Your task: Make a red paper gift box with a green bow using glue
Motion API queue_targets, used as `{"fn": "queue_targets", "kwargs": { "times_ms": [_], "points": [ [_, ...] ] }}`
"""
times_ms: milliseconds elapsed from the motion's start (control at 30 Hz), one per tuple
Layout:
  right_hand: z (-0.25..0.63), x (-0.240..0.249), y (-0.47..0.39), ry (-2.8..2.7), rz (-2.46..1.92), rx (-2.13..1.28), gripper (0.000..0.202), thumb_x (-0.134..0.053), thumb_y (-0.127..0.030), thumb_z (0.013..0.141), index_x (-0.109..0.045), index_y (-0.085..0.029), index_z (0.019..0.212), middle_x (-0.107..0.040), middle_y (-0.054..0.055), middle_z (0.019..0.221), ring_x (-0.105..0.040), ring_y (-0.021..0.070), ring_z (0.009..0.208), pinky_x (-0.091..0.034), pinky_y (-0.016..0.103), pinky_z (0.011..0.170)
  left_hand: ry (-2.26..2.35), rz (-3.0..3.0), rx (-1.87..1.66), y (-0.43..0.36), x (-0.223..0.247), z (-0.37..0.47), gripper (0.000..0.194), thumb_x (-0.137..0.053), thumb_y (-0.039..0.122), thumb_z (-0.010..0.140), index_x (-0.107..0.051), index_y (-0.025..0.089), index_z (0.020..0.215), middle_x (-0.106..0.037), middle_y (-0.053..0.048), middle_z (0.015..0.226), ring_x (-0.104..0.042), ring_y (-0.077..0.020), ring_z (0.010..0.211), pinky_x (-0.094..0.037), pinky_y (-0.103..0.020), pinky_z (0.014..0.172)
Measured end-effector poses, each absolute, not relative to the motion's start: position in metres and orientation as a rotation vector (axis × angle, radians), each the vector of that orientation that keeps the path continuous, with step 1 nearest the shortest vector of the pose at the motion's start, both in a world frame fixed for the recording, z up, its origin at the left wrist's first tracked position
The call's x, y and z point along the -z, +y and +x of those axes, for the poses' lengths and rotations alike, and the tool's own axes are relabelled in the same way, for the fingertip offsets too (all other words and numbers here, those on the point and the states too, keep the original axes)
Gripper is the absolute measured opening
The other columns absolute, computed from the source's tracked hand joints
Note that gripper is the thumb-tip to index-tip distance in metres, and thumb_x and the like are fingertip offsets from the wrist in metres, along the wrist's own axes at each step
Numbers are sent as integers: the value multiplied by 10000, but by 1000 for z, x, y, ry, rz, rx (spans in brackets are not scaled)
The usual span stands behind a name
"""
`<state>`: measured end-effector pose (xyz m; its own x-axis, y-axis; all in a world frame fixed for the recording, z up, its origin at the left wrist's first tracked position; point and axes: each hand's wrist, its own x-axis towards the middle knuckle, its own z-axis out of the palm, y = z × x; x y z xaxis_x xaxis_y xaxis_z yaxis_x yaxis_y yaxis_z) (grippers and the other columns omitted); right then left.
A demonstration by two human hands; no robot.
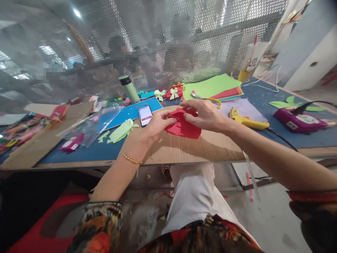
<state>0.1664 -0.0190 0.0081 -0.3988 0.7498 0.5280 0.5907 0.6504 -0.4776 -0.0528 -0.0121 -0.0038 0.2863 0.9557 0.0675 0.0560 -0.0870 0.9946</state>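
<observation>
A folded piece of red paper or thin foam sheet [184, 129] is held between my two hands, above a sheet of brown cardboard [168, 151]. My left hand [159, 123] pinches its left edge between thumb and fingers. From the right, my right hand [204, 114] grips its upper part, with the thumb on the near face and the fingers behind. Part of the red piece is covered by my fingers. Just left of my left hand lie a phone [145, 116] with a lit screen and a pale green bow-topped piece [121, 130].
On the right are a yellow glue gun [250, 122], scissors [216, 102], a purple power socket [300, 119] and a drink cup [249, 65]. Green sheets [213, 85], a bottle [129, 88] and a blue board [118, 115] stand or lie farther back. Cluttered scraps fill the left.
</observation>
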Motion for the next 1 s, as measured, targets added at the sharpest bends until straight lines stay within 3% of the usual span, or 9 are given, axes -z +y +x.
{"fn": "queue_targets", "kwargs": {
  "times_ms": [133,200,267,400,533,733,867,1000],
  "points": [
    [183,-23,-9,-2068,-1072,-447,437,-598,-488,1069,-844,-130,1120,-790,82,899,-687,188,801,-519,333,760,1015,1500,-1012,4,-3,-40,328,-748,119,740,-803,177,1058,-791,-29,933,-709,-148,784,-546,-281,736],
    [191,-22,1,-2027,-1069,-450,444,-613,-508,1067,-844,-131,1114,-787,87,925,-681,185,813,-525,336,771,1055,1479,-1029,11,-3,-34,273,-732,131,765,-794,180,1026,-762,-15,861,-680,-143,721,-521,-271,679],
    [197,-14,11,-2000,-1029,-446,423,-691,-506,1015,-824,-145,1189,-800,120,1091,-710,206,910,-556,352,831,1092,1440,-1081,18,-1,-30,209,-724,135,774,-776,179,971,-734,-1,813,-649,-129,681,-502,-259,657],
    [199,8,25,-2085,-980,-293,386,-791,-386,890,-762,-166,1205,-752,147,1217,-704,247,1013,-551,380,890,1103,1397,-1105,25,7,-28,181,-728,140,750,-761,179,923,-765,-9,835,-671,-129,727,-527,-252,700],
    [191,23,21,-2187,-1026,-24,208,-627,-200,928,-727,-176,1108,-716,134,1123,-659,247,967,-477,378,855,1068,1507,-1088,20,12,-30,178,-717,149,756,-779,181,919,-800,-22,924,-697,-148,824,-554,-268,757],
    [184,30,15,-2245,-1056,148,174,-546,-177,980,-716,-188,1014,-715,107,1015,-627,235,887,-391,375,808,1127,1623,-1116,16,20,-27,187,-673,98,781,-796,166,904,-781,-21,909,-672,-147,818,-518,-266,744],
    [185,37,20,-2293,-1042,257,217,-528,-168,989,-735,-178,1054,-772,106,1000,-656,231,869,-366,375,826,1154,1660,-1156,17,20,-25,261,-628,32,756,-806,161,897,-794,-19,936,-666,-131,811,-501,-244,728],
    [188,42,23,-2312,-1013,331,268,-483,-158,1022,-744,-171,1082,-785,96,940,-648,207,821,-323,359,799,1237,1648,-1108,14,16,-23,223,-621,21,750,-778,159,829,-759,0,833,-624,-118,721,-467,-233,658]
  ]
}}
